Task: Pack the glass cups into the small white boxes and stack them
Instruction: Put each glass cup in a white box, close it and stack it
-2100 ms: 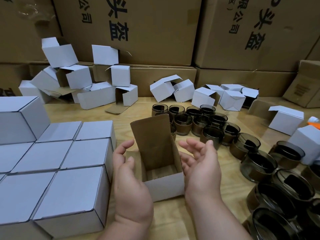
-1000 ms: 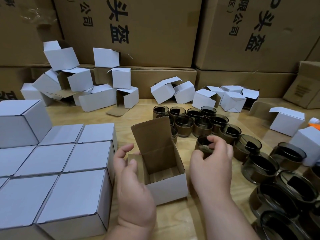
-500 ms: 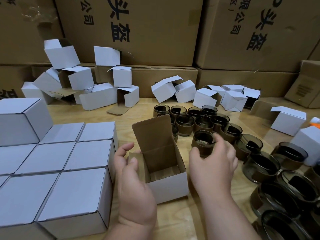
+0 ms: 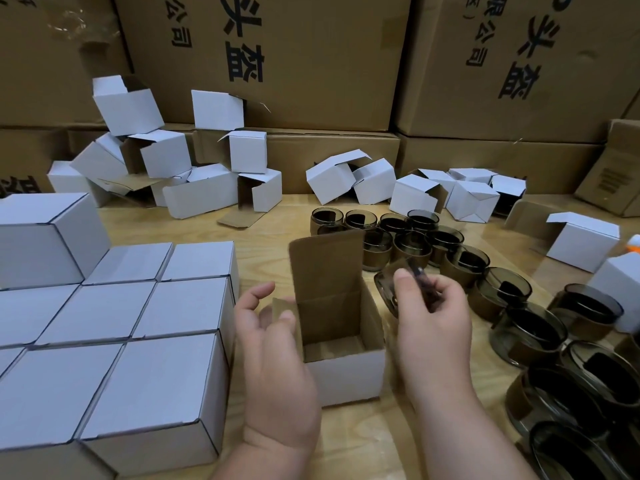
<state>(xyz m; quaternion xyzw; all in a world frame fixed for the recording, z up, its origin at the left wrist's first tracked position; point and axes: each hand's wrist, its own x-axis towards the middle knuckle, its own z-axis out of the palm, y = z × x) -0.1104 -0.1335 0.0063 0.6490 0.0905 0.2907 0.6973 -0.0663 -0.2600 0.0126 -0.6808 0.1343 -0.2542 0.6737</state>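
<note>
Smoky glass cup [image 4: 403, 289] in our right hand [image 4: 433, 320], lifted just right of the open white box [image 4: 346, 372].

We pinch the cup tilted between thumb and curled fingers, clear of the wooden table [image 4: 270, 233], beside the box's upright brown lid flap [image 4: 325, 265]. Our left hand [image 4: 273, 355] rests against the box's left side, fingers loosely spread, a thumb on the small side flap [image 4: 282, 308]. Left of that hand sit the closed white boxes [image 4: 145, 341], packed edge to edge, with one stacked on top. Beyond and right of our right hand stand the remaining glass cups [image 4: 498, 289]. Farther off, past both hands, empty white boxes [image 4: 194, 174] lie tumbled against big brown cartons [image 4: 311, 64].
</note>
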